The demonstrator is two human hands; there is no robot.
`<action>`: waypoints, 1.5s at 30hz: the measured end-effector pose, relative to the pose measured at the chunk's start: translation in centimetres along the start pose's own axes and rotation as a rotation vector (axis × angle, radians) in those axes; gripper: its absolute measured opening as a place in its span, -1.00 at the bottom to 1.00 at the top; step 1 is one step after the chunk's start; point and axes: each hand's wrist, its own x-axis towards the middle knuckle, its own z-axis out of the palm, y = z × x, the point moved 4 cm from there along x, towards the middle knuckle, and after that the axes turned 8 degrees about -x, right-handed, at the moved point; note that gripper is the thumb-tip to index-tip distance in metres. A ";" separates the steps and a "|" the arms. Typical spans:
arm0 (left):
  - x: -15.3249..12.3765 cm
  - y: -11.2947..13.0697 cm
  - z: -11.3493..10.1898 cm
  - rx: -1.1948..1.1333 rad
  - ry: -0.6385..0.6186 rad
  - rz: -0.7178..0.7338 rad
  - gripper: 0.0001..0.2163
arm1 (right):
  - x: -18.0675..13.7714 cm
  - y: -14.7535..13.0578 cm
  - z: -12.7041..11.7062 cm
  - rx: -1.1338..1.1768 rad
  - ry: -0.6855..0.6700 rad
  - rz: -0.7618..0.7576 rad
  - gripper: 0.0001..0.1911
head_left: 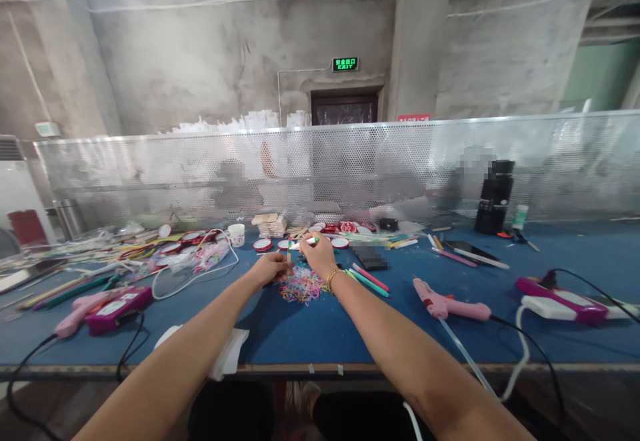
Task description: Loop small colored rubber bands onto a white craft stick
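Note:
My left hand (273,269) is closed, pinching the lower end of a small upright stick (289,251) with a greenish mark on it. In my right hand (319,254) is a white marker pen (303,243), its green tip pointing left at the top of the stick. Whether tip and stick touch is too small to tell. Just below both hands lies a loose pile of small colourful rubber bands (306,287). Several coloured marker pens (371,279) rest right of my right wrist. Beyond the hands are round red-rimmed white discs (263,245).
Pink glue guns (445,304) and purple power strips (565,302) with cords flank both sides of the blue table (280,341). A paper cup (237,235), a wooden stack (270,223), a dark phone (370,255) and a black flask (495,201) stand farther back, before a perforated metal screen (350,161).

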 end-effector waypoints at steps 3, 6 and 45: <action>-0.1 0.1 0.1 -0.010 0.008 0.001 -0.72 | 0.0 -0.1 0.0 -0.015 0.005 -0.009 -0.85; -0.2 0.2 0.1 -0.017 0.013 0.016 -0.72 | 0.1 0.1 -0.1 -0.029 0.014 0.001 -0.85; -0.3 0.2 0.1 -0.005 0.014 0.009 -0.70 | 0.1 0.0 0.0 -0.031 0.005 -0.011 -0.83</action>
